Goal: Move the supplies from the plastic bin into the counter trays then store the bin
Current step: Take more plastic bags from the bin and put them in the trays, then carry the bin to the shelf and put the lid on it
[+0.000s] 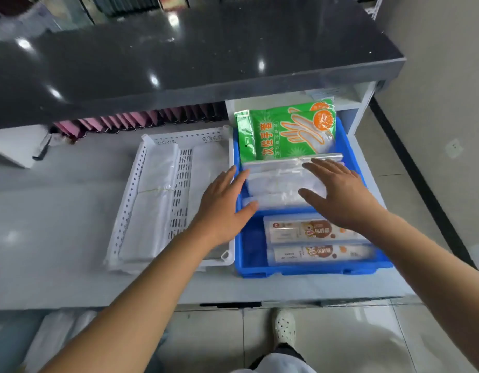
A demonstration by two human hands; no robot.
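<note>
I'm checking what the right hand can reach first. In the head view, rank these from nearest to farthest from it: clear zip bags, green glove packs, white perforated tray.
From the right hand:
1. Clear zip bags, directly under its fingers, mid blue bin.
2. Green glove packs, just beyond, at the bin's far end.
3. White perforated tray, across to the left, outside the bin.

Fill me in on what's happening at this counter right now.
A person stands at a pale counter, both bare hands spread over a stack of clear plastic bags lying in a blue plastic tray. The left hand is at the stack's left edge, the right hand rests on top; neither has closed on it. Green packets of disposable gloves sit behind the stack, two boxed cling-film rolls in front. A white perforated tray alongside holds more clear bags.
</note>
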